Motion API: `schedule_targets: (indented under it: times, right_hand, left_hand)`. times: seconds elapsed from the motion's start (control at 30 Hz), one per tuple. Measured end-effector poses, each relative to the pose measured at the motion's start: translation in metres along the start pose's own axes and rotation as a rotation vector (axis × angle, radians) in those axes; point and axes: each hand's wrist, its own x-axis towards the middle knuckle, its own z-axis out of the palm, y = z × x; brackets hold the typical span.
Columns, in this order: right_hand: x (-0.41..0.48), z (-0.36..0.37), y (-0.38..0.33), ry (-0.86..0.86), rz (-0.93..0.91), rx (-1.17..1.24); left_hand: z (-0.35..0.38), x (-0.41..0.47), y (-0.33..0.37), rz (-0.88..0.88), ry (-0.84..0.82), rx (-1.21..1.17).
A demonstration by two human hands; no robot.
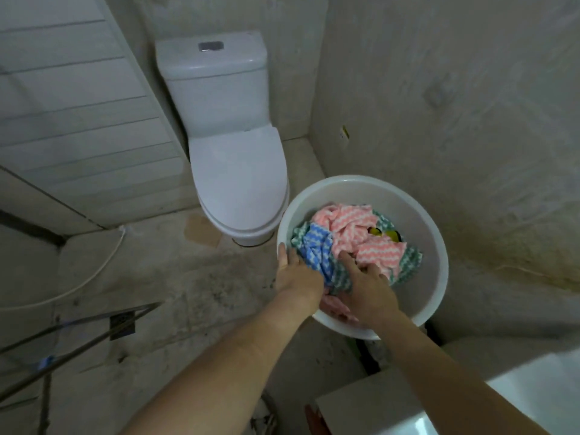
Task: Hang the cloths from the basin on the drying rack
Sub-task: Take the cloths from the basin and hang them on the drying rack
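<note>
A white round basin (417, 215) stands on the floor beside the toilet, holding a heap of zigzag-striped cloths: pink (351, 226), blue (317, 246) and green (409, 260). Something yellow and dark (384, 234) shows between them. My left hand (295, 271) rests at the basin's left rim, fingers against the blue cloth. My right hand (365, 282) reaches into the pile, fingers curled into the pink and green cloths. The metal bars of the drying rack (72, 337) show at the lower left.
A white toilet (232, 171) with its lid down stands left of the basin. A white hose (94, 271) runs across the concrete floor. A white appliance or cabinet corner (502, 397) sits at the lower right. Bare walls close the right side.
</note>
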Motion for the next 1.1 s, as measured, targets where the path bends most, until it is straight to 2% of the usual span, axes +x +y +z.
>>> schedule_targets:
  times: [0.13, 0.2, 0.23, 0.3, 0.4, 0.47, 0.53, 0.57, 0.63, 0.7, 0.8, 0.83, 0.93, 1.1]
  right_hand:
    - [0.008, -0.003, -0.003, 0.079, 0.035, -0.088]
    - [0.015, -0.007, -0.001, 0.125, 0.049, -0.095]
    - [0.018, -0.011, 0.002, 0.142, 0.048, -0.065]
    - [0.023, -0.024, 0.008, 0.191, 0.015, 0.113]
    - [0.018, -0.054, 0.013, 0.231, 0.02, 0.679]
    - [0.008, -0.073, 0.014, 0.142, 0.174, 1.21]
    - [0.0, -0.084, 0.015, -0.048, 0.261, 1.784]
    - [-0.003, -0.089, 0.016, -0.142, 0.242, 1.995]
    - [-0.009, -0.091, 0.015, -0.289, 0.153, 2.202]
    - [-0.014, -0.087, 0.007, -0.376, 0.05, 2.114]
    - [-0.02, -0.084, -0.012, -0.444, -0.146, 1.728]
    - [-0.02, -0.084, -0.018, -0.459, -0.203, 1.668]
    - [-0.023, -0.09, -0.034, -0.352, -0.203, 1.604]
    - [-0.028, -0.091, -0.042, -0.224, -0.205, 1.369]
  left_hand:
    - [-0.002, 0.016, 0.004, 0.044, -0.075, 0.084]
    - [-0.004, 0.021, 0.001, 0.091, -0.029, 0.017]
    - [-0.002, 0.022, -0.001, 0.105, 0.027, -0.086]
    - [0.004, 0.023, -0.01, 0.07, 0.213, -0.481]
    - [0.004, 0.014, -0.021, -0.003, 0.304, -1.249]
    - [-0.004, 0.001, -0.029, -0.067, 0.325, -1.713]
    - [-0.014, -0.01, -0.037, -0.056, 0.335, -2.042]
    - [-0.019, -0.015, -0.041, -0.031, 0.335, -2.152]
    - [-0.031, -0.021, -0.044, 0.028, 0.318, -2.301]
    - [-0.042, -0.025, -0.043, 0.074, 0.276, -2.398]
    - [-0.057, -0.028, -0.036, 0.148, 0.197, -2.495]
    - [-0.06, -0.028, -0.034, 0.158, 0.178, -2.514]
    - [-0.066, -0.032, -0.03, 0.129, 0.149, -2.503]
    - [-0.061, -0.031, -0.034, -0.083, 0.351, -2.306]
